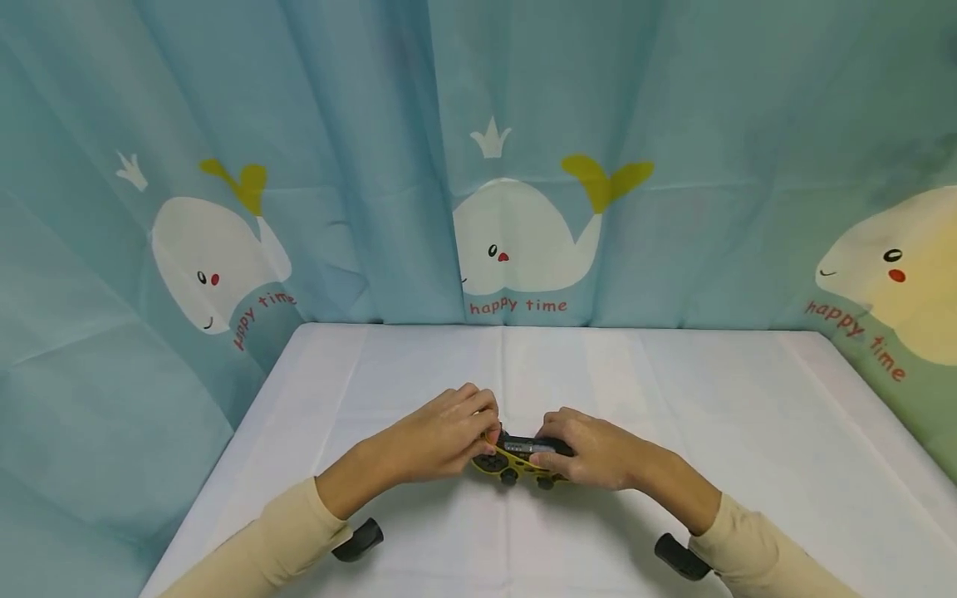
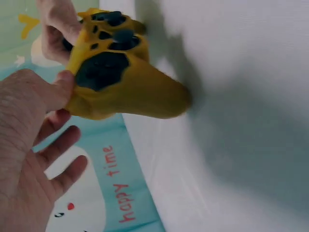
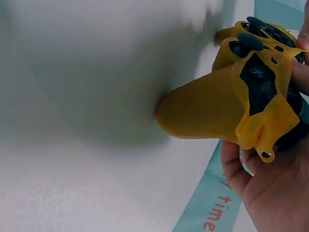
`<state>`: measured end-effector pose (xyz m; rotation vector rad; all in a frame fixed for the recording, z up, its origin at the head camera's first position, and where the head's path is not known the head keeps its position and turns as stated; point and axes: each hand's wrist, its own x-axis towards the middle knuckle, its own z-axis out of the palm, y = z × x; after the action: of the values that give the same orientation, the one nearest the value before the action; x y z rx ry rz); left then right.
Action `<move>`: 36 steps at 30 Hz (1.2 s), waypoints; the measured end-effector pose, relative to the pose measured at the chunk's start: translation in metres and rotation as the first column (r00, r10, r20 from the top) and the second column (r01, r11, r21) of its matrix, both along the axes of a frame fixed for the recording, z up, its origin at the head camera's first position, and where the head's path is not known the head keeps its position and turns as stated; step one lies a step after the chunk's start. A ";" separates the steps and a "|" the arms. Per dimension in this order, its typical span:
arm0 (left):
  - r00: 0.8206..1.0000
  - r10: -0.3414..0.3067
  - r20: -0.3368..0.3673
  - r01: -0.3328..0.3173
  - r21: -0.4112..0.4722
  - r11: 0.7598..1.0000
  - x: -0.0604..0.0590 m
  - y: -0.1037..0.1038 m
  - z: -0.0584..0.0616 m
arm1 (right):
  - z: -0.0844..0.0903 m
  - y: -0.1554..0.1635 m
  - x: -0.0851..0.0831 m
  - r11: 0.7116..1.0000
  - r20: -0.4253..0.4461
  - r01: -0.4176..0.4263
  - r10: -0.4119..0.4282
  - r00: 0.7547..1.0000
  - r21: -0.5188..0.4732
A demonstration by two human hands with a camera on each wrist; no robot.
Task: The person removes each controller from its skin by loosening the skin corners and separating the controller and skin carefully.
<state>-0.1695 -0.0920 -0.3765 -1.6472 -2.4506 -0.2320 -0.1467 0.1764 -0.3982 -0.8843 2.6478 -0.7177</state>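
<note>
Yellow cover (image 3: 203, 106): this soft skin is the container here, wrapped over both handles; to judge by its loose rim, you are working it around the right shoulder, though whether on or off you cannot tell from this alone.
Controller (image 1: 523, 445): the cover's content, between your two grips and above or just at the surface (image 1: 695, 399); whether the handle tips touch down is unclear.
Left grip (image 1: 452, 428): thumb and forefinger pinch the cover at the left front corner, with the other fingers held apart, away from the body.
Right grip (image 1: 598, 450): thumb over the front side, fingers behind, pinching the dark body where it shows bare.
Loose tab (image 3: 264, 143): a flap with a small hole, just beside your right grip, hanging off the right shoulder with black plastic exposed next to it.
Thumbsticks (image 3: 250, 41): on the side of your grips nearer you, both poking through their openings in the cover.
Left shoulder: next to your left grip, the cover lies smooth, the dark button pad (image 2: 101, 70) framed by its opening.
Next move: it likely calls for steadying the body with one grip while the other guides the slack rim past the right shoulder; a hard tug there could tear the thin tab.
</note>
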 end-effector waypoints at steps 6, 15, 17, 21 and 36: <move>0.999 0.000 0.034 -0.004 0.110 0.994 0.001 -0.005 -0.013 | -0.005 0.006 0.001 0.999 0.003 0.002 -0.002 1.000 -0.038; 0.972 0.057 0.227 -0.133 0.334 0.933 0.007 -0.018 -0.043 | -0.010 0.009 0.001 0.991 0.021 -0.007 0.010 1.000 -0.133; 0.945 0.067 0.321 -0.181 0.339 0.923 0.009 -0.021 -0.047 | -0.009 0.008 0.000 0.989 0.024 -0.012 0.016 1.000 -0.148; 0.895 0.051 0.442 -0.221 0.342 0.913 0.008 -0.026 -0.053 | -0.008 0.008 -0.003 0.984 0.070 -0.016 0.029 0.997 -0.179; 0.574 -0.060 0.817 -0.325 0.294 0.899 0.004 -0.040 -0.070 | -0.011 0.008 0.000 0.984 0.095 0.017 0.000 0.995 -0.179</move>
<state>-0.1650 -0.1323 -0.4468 -1.2750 -2.7555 -1.7261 -0.1468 0.1841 -0.4088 -0.8621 2.5349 -0.9888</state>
